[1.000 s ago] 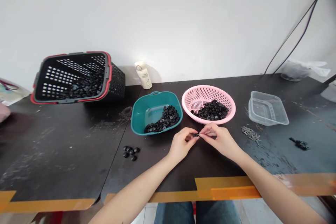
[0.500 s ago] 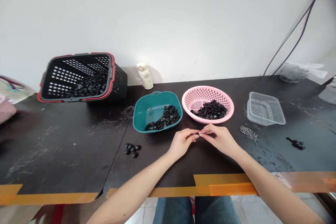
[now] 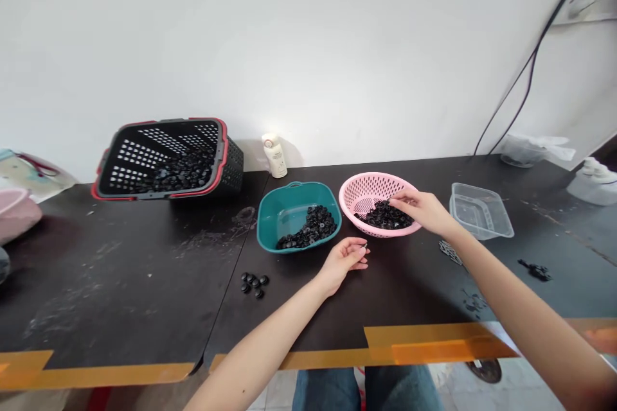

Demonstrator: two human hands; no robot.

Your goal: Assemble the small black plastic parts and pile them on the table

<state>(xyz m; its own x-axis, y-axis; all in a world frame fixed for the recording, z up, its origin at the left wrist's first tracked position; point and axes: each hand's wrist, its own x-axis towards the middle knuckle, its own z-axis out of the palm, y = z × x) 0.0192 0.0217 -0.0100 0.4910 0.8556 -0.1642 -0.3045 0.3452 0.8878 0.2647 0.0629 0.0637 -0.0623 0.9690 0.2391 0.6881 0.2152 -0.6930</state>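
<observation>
My right hand (image 3: pixel 422 209) reaches into the pink colander (image 3: pixel 366 186), its fingers curled down on the pile of black round parts (image 3: pixel 384 215) inside. Whether it grips one I cannot make out. My left hand (image 3: pixel 346 258) rests on the black table (image 3: pixel 144 282) in front of the teal bowl (image 3: pixel 284 205), fingers pinched on a small dark piece at the fingertips. The teal bowl holds more black round parts (image 3: pixel 311 229). A small group of black caps (image 3: pixel 254 283) lies on the table to the left of my left hand.
A black basket with a red rim (image 3: pixel 166 157) lies tipped at the back left, dark parts inside. A white bottle (image 3: pixel 274 155) stands by the wall. A clear plastic tub (image 3: pixel 479 210), a heap of small metal pins (image 3: pixel 450 252) and a black piece (image 3: pixel 533 268) lie right.
My hands were pinched together over a small piece in front of the bowls. The right hand has since moved up and right into the pink colander; the left stayed, still pinching.
</observation>
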